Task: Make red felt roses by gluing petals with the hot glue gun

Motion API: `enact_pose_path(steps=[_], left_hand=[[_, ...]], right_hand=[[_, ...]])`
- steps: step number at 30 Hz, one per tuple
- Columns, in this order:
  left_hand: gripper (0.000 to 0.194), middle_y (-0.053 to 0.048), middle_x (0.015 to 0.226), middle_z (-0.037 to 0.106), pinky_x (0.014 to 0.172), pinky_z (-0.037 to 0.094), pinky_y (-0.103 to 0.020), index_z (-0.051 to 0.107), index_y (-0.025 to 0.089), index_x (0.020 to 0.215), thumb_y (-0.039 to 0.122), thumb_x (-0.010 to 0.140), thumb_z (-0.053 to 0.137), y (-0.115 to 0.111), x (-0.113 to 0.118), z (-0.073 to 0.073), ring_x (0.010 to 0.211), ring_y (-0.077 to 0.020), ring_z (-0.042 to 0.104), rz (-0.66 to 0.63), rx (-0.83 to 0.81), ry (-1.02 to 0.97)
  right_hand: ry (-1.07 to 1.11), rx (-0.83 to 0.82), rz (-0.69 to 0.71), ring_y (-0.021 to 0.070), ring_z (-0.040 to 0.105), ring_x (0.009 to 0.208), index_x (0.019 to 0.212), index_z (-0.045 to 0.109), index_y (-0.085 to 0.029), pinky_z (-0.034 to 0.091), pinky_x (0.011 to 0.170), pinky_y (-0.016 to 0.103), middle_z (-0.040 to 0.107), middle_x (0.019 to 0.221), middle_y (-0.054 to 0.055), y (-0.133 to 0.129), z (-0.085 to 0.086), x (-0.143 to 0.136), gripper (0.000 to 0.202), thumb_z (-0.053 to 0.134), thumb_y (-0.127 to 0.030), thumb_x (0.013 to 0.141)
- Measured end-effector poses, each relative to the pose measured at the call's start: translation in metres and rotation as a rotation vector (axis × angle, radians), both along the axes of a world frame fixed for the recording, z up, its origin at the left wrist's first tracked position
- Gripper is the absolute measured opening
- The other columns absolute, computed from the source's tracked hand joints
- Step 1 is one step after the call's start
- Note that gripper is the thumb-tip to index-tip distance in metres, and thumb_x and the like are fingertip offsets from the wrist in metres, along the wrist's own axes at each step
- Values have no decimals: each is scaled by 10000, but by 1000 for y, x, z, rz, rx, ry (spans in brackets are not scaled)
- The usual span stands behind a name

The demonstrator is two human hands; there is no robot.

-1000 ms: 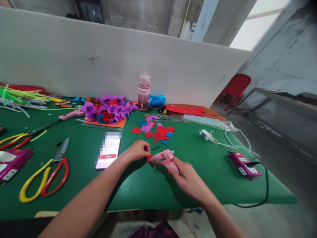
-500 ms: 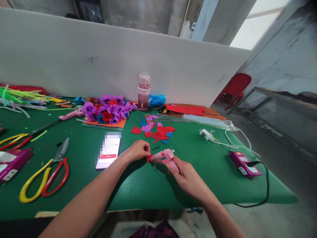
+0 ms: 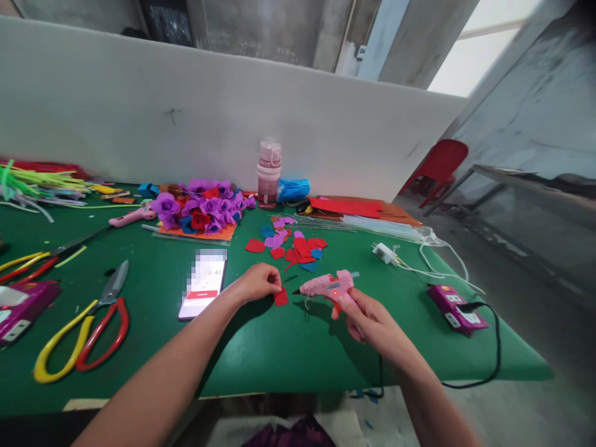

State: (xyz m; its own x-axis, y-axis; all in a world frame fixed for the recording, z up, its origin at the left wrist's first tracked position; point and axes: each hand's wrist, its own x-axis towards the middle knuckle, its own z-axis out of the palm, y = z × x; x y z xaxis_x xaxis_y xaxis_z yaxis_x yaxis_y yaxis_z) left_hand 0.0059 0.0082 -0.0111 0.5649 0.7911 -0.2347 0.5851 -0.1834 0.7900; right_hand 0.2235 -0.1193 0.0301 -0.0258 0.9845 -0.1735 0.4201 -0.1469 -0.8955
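I saw the pink glue gun [image 3: 328, 287] back away from the red cut piece [image 3: 281, 297], so its tip was off it | left hand [image 3: 257, 282]: fingertips pinched the piece over the green table [image 3: 261, 363] | right hand [image 3: 373, 318]: curled round the gun's handle

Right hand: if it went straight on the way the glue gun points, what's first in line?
Probably the small red piece at the left hand's fingertips, just ahead of the pink glue gun in the right hand. Height above the table is hard to judge.
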Motion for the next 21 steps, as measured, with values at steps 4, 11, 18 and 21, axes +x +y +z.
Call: enact_pose_path(steps=[4,11,18,21], left_hand=[[156,39,553,505,462,302,-195,558,144,639,292,630,608,0,-3,2,487,-65,417,47,-165,-152],[304,104,462,314,367,95,-192,487,174,724,392,632,677,4,-9,11,347,-15,193,137,-466,-430],[313,108,461,290,369,108,-192,481,179,701,398,616,688,2,-15,35,356,-16,168,253,-348,-536],[249,88,481,359,384,154,-196,516,167,685,370,633,651,0,-15,49,381,-28,231,289,-180,-424]], right_hand=[[283,-82,-171,70,407,394,943,528,-183,295,374,203,628,705,23,3,0,23,400,528,-537,757],[247,-54,-469,103,446,422,773,585,-172,329,406,223,516,515,-29,27,-30,86,363,637,-510,651],[-566,109,-481,184,532,556,725,616,-183,368,529,283,561,566,19,43,-44,110,407,509,-575,713],[-618,300,-555,234,562,792,842,627,-172,413,659,333,630,847,94,50,-28,81,427,498,-565,734]])
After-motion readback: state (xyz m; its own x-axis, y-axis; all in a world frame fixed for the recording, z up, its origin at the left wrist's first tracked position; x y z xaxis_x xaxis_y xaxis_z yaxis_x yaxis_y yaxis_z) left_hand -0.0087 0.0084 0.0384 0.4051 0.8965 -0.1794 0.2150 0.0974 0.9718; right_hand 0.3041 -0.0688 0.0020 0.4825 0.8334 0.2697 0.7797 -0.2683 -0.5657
